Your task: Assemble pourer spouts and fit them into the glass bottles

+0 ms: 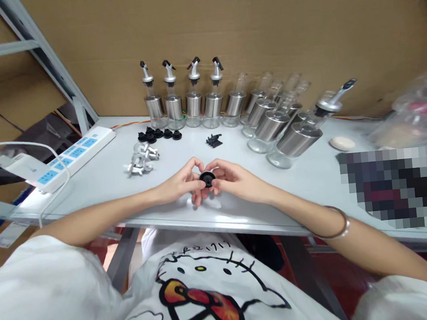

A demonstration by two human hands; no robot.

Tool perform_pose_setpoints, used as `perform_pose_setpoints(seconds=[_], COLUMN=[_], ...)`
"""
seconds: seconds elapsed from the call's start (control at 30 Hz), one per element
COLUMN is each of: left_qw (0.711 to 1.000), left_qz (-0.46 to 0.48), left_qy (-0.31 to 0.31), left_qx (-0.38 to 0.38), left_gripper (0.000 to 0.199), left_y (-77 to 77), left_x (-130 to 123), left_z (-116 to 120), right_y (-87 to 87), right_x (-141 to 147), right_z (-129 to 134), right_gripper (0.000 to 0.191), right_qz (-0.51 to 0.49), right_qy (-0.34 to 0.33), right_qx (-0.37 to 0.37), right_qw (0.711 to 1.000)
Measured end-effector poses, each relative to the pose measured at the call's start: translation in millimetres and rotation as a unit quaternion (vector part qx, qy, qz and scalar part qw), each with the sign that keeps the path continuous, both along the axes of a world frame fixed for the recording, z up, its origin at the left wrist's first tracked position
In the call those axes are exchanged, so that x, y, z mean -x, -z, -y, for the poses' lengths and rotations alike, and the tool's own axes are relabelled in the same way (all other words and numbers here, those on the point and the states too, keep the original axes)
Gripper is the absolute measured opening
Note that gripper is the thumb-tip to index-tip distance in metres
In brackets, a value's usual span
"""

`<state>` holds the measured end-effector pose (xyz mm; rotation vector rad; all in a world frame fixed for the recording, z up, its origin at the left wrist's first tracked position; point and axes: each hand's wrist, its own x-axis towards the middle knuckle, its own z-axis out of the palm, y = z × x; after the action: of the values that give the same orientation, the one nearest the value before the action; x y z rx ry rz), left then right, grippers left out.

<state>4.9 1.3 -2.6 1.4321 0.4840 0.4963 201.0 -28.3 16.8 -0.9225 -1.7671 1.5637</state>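
A round black stopper (207, 179) is held between both hands above the front edge of the grey table (183, 157). My left hand (187, 183) pinches its left side, thumb on the face. On the other side my right hand (227, 177) grips it with thumb and fingers. Farther back lie several black stoppers (158, 134), silver spout parts (141, 159) and small black levers (214, 140). Four bottles with spouts (194, 107) stand in a row behind them.
Several spoutless bottles (270, 125) stand back right, beside a bottle with a spout (300, 136). A white power strip (74, 154) lies left. At right are a pale oval object (342, 143), a plastic bag (411, 113) and a pixelated item (386, 187).
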Motion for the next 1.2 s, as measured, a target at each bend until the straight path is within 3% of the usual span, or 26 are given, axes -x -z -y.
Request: perform_pose_setpoints(seconds=[0.3, 0.7, 1.2], left_qw=[0.999, 0.991, 0.977], left_qz=[-0.009, -0.102, -0.105], left_qy=[0.029, -0.041, -0.074], left_qx=[-0.018, -0.074, -0.168], left_gripper=[0.03, 0.028, 0.024], left_y=[-5.7, -10.2, -6.6], left_x=[-2.3, -9.7, -7.8], left_z=[4.7, 13.9, 17.9], right_y=[-2.5, -2.3, 0.0], right_x=[1.7, 6.2, 8.1], right_z=[6.0, 10.6, 15.7], right_gripper=[0.023, 0.018, 0.014], right_qz=[0.048, 0.107, 0.128], right_qy=[-0.003, 0.009, 0.022], right_qx=[0.006, -0.066, -0.092], right_qw=[0.999, 0.992, 0.987])
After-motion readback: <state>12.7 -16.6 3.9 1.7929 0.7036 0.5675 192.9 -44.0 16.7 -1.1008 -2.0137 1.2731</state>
